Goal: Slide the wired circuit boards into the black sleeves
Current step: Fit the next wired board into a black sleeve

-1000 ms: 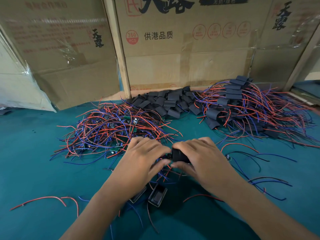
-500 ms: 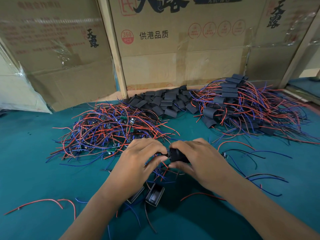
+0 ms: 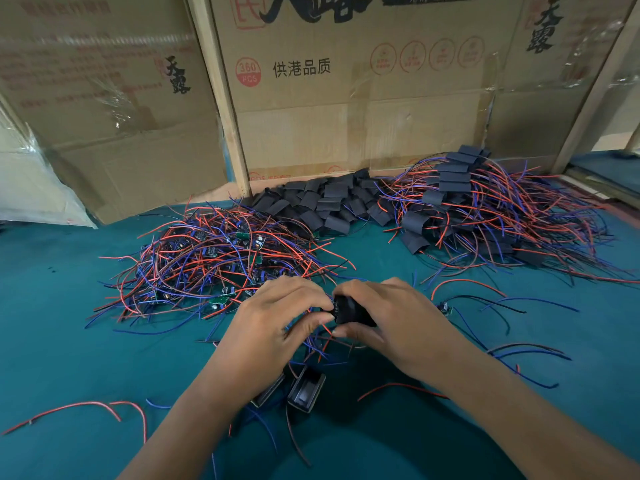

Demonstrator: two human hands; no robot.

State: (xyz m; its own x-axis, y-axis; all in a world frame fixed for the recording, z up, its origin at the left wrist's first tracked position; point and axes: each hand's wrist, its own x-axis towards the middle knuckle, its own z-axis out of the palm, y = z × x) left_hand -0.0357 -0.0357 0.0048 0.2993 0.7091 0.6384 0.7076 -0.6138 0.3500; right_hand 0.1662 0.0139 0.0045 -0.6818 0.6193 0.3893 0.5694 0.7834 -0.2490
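At frame centre the right hand (image 3: 398, 323) grasps a black sleeve (image 3: 349, 310) while the left hand (image 3: 277, 323) pinches a wired circuit board at its mouth, apparently mid-insertion; next, push it fully home

My feed is evenly lit and fairly bright — soft daylight seems to enter from about 2 o'clock, where the frame washes pale. Shadows pool dark on the worktop (image 3: 52, 341) at 6 o'clock, beneath the forearms. Tape on the cardboard boxes (image 3: 363, 126) at 10 o'clock glares faintly. Edges bow with wide-angle distortion — corners soften, the centre stays sharp.
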